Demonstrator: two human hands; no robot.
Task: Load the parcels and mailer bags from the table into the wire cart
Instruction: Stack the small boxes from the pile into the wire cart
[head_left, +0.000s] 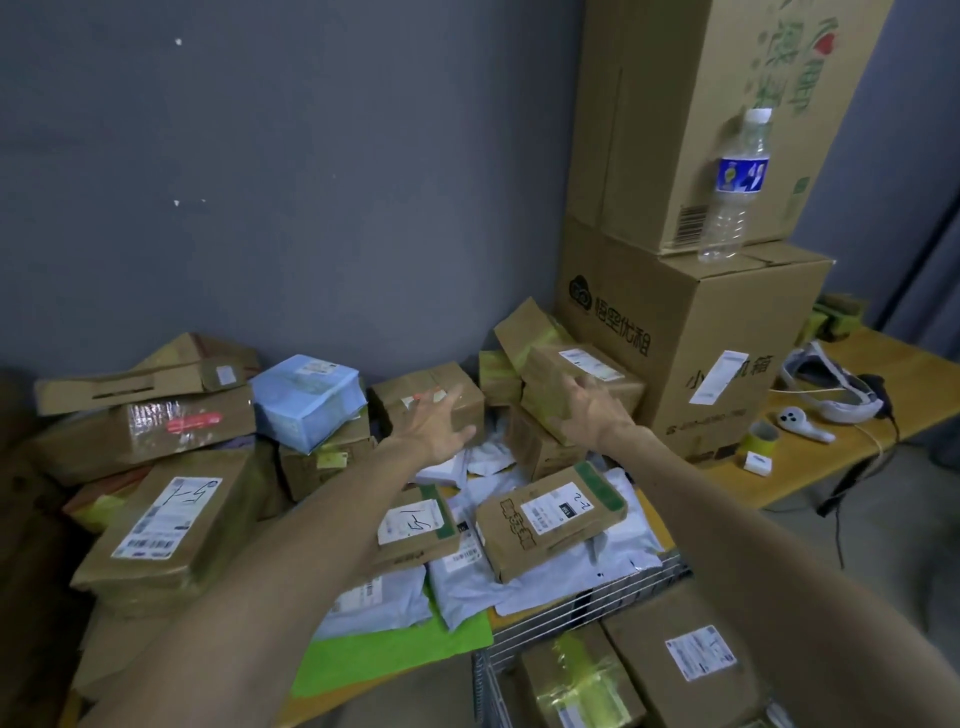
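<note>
Silver wire cart (587, 603) at six o'clock — left hand (436, 426), fingers spread, hovers just short of small brown cardboard box (388, 404) at twelve; right hand (587, 415) touches yellow-taped cardboard parcel (618, 389) — grip unclear.

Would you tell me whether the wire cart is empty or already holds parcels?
Not empty: the wire cart holds at least two cardboard parcels, a white-labelled parcel and a yellow-taped parcel.

Dim, cool indoor light, wide-angle bend at the edges.
Brightest around the water bottle (735, 182) and the cartons (665, 130) behind it; murky far left of the bottle. White glare on a taped parcel (156, 423) low and left of the bottle. Soft, smeared focus at the bottom, below the bottle; bowed straight lines right of it.
</note>
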